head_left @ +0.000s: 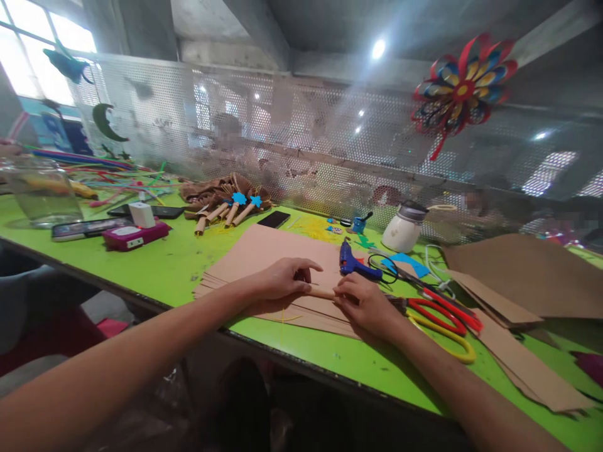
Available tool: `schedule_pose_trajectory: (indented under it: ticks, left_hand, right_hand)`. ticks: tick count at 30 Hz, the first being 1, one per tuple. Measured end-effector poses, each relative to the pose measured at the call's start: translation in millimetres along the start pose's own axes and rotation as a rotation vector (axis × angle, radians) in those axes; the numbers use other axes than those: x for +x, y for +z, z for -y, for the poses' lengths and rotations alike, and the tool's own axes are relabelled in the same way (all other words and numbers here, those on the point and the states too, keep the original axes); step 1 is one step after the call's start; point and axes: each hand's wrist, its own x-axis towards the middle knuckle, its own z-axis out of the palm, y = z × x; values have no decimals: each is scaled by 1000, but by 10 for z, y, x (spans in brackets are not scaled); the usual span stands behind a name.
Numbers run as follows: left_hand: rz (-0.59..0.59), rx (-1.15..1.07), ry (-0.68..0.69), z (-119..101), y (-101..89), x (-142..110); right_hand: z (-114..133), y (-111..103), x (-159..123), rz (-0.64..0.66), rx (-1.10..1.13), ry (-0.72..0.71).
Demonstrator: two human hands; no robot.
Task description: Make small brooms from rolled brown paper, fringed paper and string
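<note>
Between my two hands lies a thin rolled tube of brown paper (323, 292), low over a stack of brown paper sheets (271, 248). My left hand (288, 277) has its thumb at the tube's left end, the index finger curved above it. The fingers of my right hand (362, 302) are pinched on the right end. Just beyond the right hand, a blue glue gun (354, 262) rests on the paper. Scissors with red handles (438, 316) and a yellow-handled pair (464, 353) lie right of that hand. A thin yellow strand (282, 317) is near my left wrist.
Finished brown rolls with blue stars (235, 210) lie at the back. A white jar (404, 227) stands by the mesh screen (301, 144). Folded brown paper (527, 276) covers the right side; a purple box (136, 235), phone (92, 228) and glass jar (44, 191) occupy the left.
</note>
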Motion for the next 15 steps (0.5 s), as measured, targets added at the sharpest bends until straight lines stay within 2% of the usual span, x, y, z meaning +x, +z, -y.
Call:
schedule_pose_trajectory:
  ticks: [15]
  left_hand:
    - [-6,19,14,27,0,-3]
  right_hand:
    - [-95,68,6,-57,133,105]
